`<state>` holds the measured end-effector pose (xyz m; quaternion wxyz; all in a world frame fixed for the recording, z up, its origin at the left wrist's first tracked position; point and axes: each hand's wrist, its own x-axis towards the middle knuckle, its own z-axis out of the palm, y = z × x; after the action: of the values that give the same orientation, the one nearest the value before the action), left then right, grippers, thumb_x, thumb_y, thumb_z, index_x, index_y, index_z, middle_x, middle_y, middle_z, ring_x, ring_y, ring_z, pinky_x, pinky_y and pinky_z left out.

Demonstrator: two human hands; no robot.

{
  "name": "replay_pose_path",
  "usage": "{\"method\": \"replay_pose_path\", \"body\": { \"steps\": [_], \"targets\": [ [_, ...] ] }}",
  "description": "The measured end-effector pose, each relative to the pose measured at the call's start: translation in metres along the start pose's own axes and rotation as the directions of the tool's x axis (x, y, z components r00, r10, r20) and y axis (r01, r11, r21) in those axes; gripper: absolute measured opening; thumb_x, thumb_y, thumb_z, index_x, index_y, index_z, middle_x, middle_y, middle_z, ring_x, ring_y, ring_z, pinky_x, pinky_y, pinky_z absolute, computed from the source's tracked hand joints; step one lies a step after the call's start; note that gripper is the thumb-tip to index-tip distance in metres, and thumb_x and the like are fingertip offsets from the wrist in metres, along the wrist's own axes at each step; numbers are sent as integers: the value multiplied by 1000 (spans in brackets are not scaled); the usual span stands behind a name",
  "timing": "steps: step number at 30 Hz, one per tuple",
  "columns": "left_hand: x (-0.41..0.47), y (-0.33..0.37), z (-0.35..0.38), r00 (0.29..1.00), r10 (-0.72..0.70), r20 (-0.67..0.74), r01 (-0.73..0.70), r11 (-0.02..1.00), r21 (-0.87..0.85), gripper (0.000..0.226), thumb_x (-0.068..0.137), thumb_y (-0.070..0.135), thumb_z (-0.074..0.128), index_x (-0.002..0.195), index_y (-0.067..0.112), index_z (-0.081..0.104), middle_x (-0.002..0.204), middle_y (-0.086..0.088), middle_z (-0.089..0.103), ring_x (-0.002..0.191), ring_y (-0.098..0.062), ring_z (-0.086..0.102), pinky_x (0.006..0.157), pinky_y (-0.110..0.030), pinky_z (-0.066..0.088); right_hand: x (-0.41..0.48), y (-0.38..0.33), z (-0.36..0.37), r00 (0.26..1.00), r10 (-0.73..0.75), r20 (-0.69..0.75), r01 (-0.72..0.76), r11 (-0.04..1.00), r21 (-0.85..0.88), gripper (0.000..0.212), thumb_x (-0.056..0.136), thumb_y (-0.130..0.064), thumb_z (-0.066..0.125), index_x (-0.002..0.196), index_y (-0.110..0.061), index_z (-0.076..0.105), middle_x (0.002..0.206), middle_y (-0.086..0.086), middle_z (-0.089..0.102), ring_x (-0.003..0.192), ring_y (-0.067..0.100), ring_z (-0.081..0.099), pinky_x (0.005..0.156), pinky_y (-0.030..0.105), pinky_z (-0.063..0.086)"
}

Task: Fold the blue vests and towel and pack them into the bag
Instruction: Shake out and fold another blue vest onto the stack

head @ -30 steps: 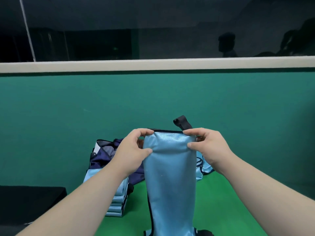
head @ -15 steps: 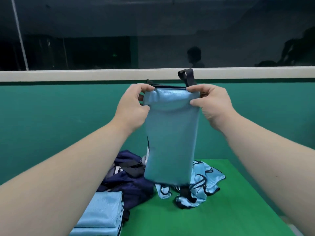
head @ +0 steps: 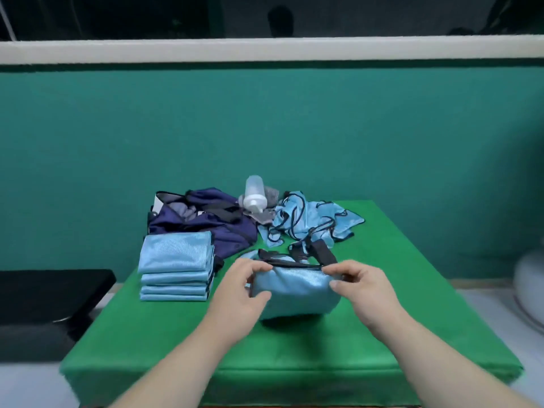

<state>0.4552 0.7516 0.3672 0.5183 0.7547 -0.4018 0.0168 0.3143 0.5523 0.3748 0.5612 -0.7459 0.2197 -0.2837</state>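
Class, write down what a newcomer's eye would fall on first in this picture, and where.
The left hand and right hand pinch a shiny blue vest at the middle of the green table. A neat stack of folded vests stands to its left, in front of a navy bag.

Held vest (head: 294, 290): light blue cloth, satin sheen, black tape edging. Stack of folded vests (head: 176, 260): same glossy blue cloth, finely grained on the top face. Loose vests (head: 312, 222): same cloth, crumpled, black binding. Bag (head: 212, 228): navy fabric, matt, with a black webbing strap. Bottle (head: 255, 192): translucent frosted plastic, smooth. Table cover (head: 294, 354): green cloth, matt, felt-like.
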Motion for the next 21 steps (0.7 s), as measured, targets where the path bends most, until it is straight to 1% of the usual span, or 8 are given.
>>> {"method": "replay_pose_path", "body": {
  "steps": [3, 7, 10, 12, 14, 17, 19, 21],
  "targets": [
    [-41, -14, 20, 992, -129, 9, 129, 992, -7, 41, 80, 2, 70, 97, 39, 62, 104, 22, 58, 93, 1, 56, 76, -18, 46, -29, 34, 4, 998, 57, -2, -57, 998, -30, 42, 79, 9, 72, 72, -31, 79, 71, -14, 70, 63, 9, 51, 57, 17, 39],
    [-56, -20, 34, 981, -193, -28, 193, 981, -8, 34, 86, 7, 68, 97, 38, 61, 106, 19, 58, 90, 5, 54, 74, -4, 38, -33, 51, 10, 996, 89, -13, -89, 992, -89, 50, 79, 6, 72, 73, -43, 78, 74, -17, 70, 61, 5, 50, 58, 16, 41],
    [-54, -28, 37, 975, -221, -36, 222, 975, 27, 33, 89, 10, 66, 99, 41, 59, 107, 22, 55, 92, 7, 52, 73, -3, 37, -25, 54, 17, 997, 70, 13, -67, 983, -171, 42, 80, 3, 72, 76, -38, 77, 83, -21, 68, 62, 0, 51, 60, 14, 42],
    [-51, -37, 38, 973, -232, -10, 232, 971, 65, 33, 92, 14, 64, 100, 45, 56, 108, 26, 52, 96, 10, 49, 74, -3, 38, -20, 57, 24, 998, 57, 28, -50, 976, -211, 41, 81, 2, 71, 79, -39, 75, 90, -15, 69, 66, 2, 54, 62, 15, 43],
    [-47, -47, 39, 970, -244, 6, 242, 965, 102, 35, 93, 16, 62, 105, 48, 54, 110, 29, 48, 99, 13, 47, 74, -5, 39, -12, 62, 31, 998, 52, 35, -42, 967, -252, 42, 82, 2, 70, 81, -40, 72, 96, -11, 68, 76, 10, 60, 63, 16, 46],
    [-43, -61, 45, 963, -268, 27, 262, 955, 141, 33, 95, 19, 60, 116, 44, 53, 115, 29, 44, 97, 14, 47, 72, -9, 40, -1, 71, 40, 996, 85, 37, -69, 945, -320, 42, 84, 1, 68, 84, -41, 70, 100, -11, 65, 81, 17, 63, 59, 16, 46],
    [-44, -71, 49, 956, -288, 52, 275, 945, 180, 33, 95, 21, 59, 120, 41, 53, 117, 27, 42, 96, 8, 50, 77, -16, 43, 3, 78, 45, 993, 102, 53, -74, 917, -391, 42, 86, 1, 64, 87, -40, 68, 101, -14, 62, 78, 14, 63, 56, 16, 46],
    [-47, -82, 54, 947, -310, 87, 282, 929, 240, 34, 94, 25, 59, 123, 41, 53, 119, 27, 41, 101, -1, 50, 88, -25, 47, 4, 87, 48, 987, 132, 90, -75, 879, -471, 40, 88, 2, 58, 94, -37, 68, 104, -16, 58, 79, 13, 63, 58, 17, 48]
  ]
}}
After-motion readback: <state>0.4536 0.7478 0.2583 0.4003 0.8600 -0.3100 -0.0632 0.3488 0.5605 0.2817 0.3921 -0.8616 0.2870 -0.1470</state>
